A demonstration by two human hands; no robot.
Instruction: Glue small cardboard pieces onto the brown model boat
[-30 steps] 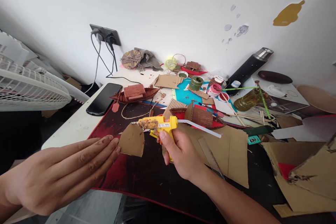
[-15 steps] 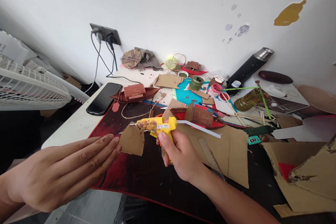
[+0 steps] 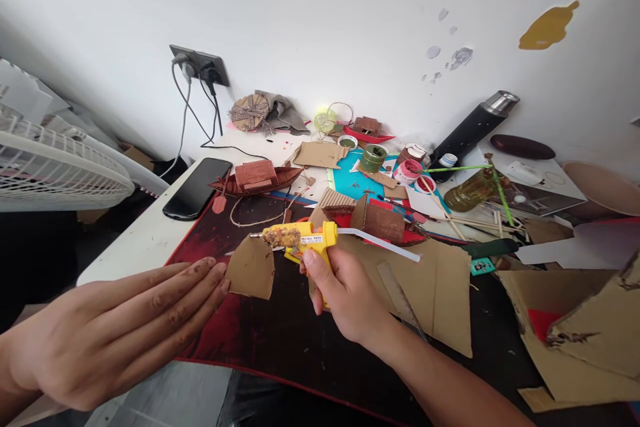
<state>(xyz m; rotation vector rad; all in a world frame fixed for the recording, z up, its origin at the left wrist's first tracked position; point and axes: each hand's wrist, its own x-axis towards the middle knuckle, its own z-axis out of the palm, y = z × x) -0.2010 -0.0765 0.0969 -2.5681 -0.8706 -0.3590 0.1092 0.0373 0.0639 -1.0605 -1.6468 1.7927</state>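
My right hand [image 3: 345,297] grips a yellow hot glue gun [image 3: 305,238] with a white glue stick [image 3: 385,245] poking out of its back. Its crusted nozzle points left and touches the top edge of a small brown cardboard piece [image 3: 251,268]. My left hand [image 3: 120,330] holds that piece at its left edge between the fingertips, fingers stretched out flat. Both hands hover over a dark red mat [image 3: 280,327].
A black phone [image 3: 197,187] and a brown model boat [image 3: 257,177] lie beyond the mat. Paint pots [image 3: 374,157], sticks, a black flask [image 3: 473,125] and cardboard sheets [image 3: 580,333] crowd the right. A white fan [image 3: 55,167] stands at the left; cables hang from a wall socket [image 3: 199,65].
The glue gun's nozzle shifted slightly along the top edge of the cardboard piece. Both hands otherwise stay in place.
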